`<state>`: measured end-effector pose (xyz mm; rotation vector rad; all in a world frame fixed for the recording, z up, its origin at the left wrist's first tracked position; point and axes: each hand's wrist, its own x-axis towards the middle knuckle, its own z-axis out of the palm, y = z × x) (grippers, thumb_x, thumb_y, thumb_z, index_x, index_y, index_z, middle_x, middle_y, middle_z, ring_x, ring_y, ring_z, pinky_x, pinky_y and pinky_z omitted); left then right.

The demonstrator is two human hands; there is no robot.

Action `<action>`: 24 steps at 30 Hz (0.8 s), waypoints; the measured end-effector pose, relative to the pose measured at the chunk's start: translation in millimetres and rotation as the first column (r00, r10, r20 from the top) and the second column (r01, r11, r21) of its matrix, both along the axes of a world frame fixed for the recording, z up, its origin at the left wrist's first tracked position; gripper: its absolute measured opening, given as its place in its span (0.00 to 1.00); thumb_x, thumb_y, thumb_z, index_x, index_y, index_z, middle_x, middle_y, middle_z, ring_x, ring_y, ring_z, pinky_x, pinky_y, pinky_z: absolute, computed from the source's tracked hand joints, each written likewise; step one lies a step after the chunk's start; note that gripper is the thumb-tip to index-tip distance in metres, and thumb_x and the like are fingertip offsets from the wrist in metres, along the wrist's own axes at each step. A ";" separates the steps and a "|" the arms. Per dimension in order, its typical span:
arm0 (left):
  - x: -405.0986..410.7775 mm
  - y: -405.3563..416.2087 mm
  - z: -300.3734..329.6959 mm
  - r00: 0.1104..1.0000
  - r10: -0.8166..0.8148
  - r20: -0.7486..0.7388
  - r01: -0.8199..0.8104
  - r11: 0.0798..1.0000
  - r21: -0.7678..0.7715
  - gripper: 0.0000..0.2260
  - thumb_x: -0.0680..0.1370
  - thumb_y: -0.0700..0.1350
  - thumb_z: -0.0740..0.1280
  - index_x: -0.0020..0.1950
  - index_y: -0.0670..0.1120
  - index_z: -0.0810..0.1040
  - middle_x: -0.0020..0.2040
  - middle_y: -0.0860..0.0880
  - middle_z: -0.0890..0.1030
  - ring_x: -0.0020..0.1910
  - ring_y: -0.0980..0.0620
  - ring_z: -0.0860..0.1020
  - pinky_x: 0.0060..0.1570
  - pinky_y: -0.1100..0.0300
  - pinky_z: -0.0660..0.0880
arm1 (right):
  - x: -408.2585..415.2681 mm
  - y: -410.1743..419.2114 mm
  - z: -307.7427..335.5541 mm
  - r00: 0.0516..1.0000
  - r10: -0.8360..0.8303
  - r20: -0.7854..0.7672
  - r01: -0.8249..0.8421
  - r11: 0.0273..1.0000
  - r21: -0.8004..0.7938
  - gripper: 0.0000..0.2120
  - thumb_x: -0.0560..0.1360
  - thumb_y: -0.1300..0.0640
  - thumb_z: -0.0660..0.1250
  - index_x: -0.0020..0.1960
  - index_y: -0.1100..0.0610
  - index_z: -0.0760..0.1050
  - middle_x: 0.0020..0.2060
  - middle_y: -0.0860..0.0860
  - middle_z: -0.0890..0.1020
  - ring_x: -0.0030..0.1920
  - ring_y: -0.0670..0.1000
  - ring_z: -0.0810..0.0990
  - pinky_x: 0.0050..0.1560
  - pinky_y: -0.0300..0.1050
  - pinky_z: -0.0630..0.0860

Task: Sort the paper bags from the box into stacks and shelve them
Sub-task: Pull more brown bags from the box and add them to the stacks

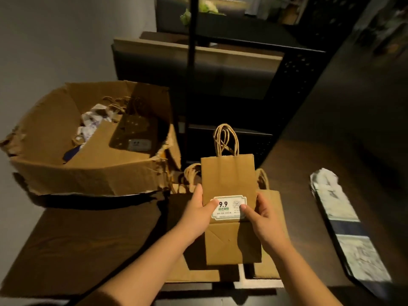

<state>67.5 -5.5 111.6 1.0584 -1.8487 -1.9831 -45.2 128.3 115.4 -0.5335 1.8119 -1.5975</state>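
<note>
A flat brown paper bag (228, 180) with twisted handles and a white 9.9 label is held up in front of me. My left hand (199, 214) grips its left edge, thumb on the label. My right hand (262, 216) grips its right edge, thumb on the label too. Beneath it lie more flat brown bags (270, 268) in stacks on the dark surface. A torn cardboard box (88, 173) at the left holds several more bags (130, 127), brown and white-printed.
A black shelf unit (223, 89) with a pale board on top stands behind the stacks. A long white-and-blue printed bag (344, 219) lies at the right on the dark table. A flat cardboard piece (77, 246) lies under my left forearm.
</note>
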 end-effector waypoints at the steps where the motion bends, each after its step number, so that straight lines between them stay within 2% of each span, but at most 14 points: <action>1: -10.7 9.6 -1.1 0.998 -0.043 0.048 0.044 0.998 -0.035 0.21 0.81 0.45 0.63 0.73 0.53 0.63 0.65 0.56 0.75 0.54 0.61 0.76 0.46 0.69 0.74 | -9.9 11.6 -2.0 1.000 -0.029 -0.007 0.029 0.999 0.020 0.13 0.78 0.64 0.65 0.61 0.54 0.74 0.52 0.49 0.85 0.54 0.50 0.83 0.50 0.44 0.80; 5: -54.5 53.2 -12.8 0.965 -0.183 0.189 0.203 0.975 -0.093 0.15 0.81 0.44 0.63 0.67 0.52 0.69 0.64 0.53 0.78 0.57 0.56 0.76 0.47 0.66 0.74 | -54.8 62.2 -18.9 0.988 -0.152 0.022 0.148 0.981 0.125 0.13 0.77 0.63 0.66 0.60 0.52 0.74 0.52 0.50 0.84 0.53 0.51 0.83 0.54 0.51 0.79; 9: -91.7 83.5 -28.9 0.906 -0.208 0.368 0.282 0.946 -0.162 0.15 0.80 0.44 0.65 0.65 0.49 0.65 0.59 0.51 0.78 0.50 0.53 0.77 0.32 0.67 0.69 | -87.9 90.3 -40.1 0.987 -0.157 -0.033 0.160 0.937 0.310 0.11 0.77 0.62 0.66 0.58 0.53 0.74 0.52 0.52 0.84 0.51 0.50 0.83 0.49 0.45 0.79; 13: -114.5 96.6 -50.5 0.824 -0.199 0.531 0.345 0.919 -0.191 0.17 0.77 0.42 0.66 0.60 0.46 0.61 0.53 0.46 0.78 0.45 0.48 0.78 0.28 0.62 0.68 | -110.7 100.0 -63.1 0.981 -0.023 -0.193 0.135 0.794 0.593 0.14 0.74 0.56 0.71 0.57 0.56 0.72 0.50 0.50 0.81 0.49 0.50 0.81 0.50 0.50 0.81; 15: -121.5 98.3 -58.9 0.787 -0.201 0.584 0.390 0.894 -0.218 0.18 0.77 0.43 0.67 0.61 0.45 0.61 0.54 0.45 0.77 0.45 0.48 0.78 0.29 0.61 0.70 | -118.4 101.0 -72.0 0.970 0.064 -0.234 0.113 0.737 0.667 0.16 0.73 0.53 0.72 0.57 0.54 0.70 0.49 0.49 0.80 0.49 0.51 0.81 0.50 0.50 0.81; 21: -133.5 101.6 -72.6 0.728 -0.229 0.647 0.469 0.854 -0.226 0.20 0.78 0.43 0.67 0.63 0.44 0.59 0.55 0.45 0.76 0.43 0.49 0.77 0.26 0.62 0.67 | -132.2 97.9 -90.3 0.963 0.178 -0.203 0.041 0.647 0.761 0.16 0.75 0.52 0.70 0.58 0.55 0.69 0.51 0.51 0.79 0.51 0.52 0.79 0.52 0.52 0.80; 24: -135.6 101.5 -75.2 0.732 -0.233 0.641 0.462 0.860 -0.215 0.20 0.78 0.43 0.67 0.62 0.45 0.58 0.53 0.46 0.77 0.43 0.50 0.78 0.26 0.62 0.68 | -134.7 97.6 -96.4 0.961 0.209 -0.181 0.009 0.631 0.776 0.16 0.75 0.52 0.69 0.59 0.56 0.68 0.53 0.52 0.79 0.51 0.53 0.79 0.52 0.53 0.80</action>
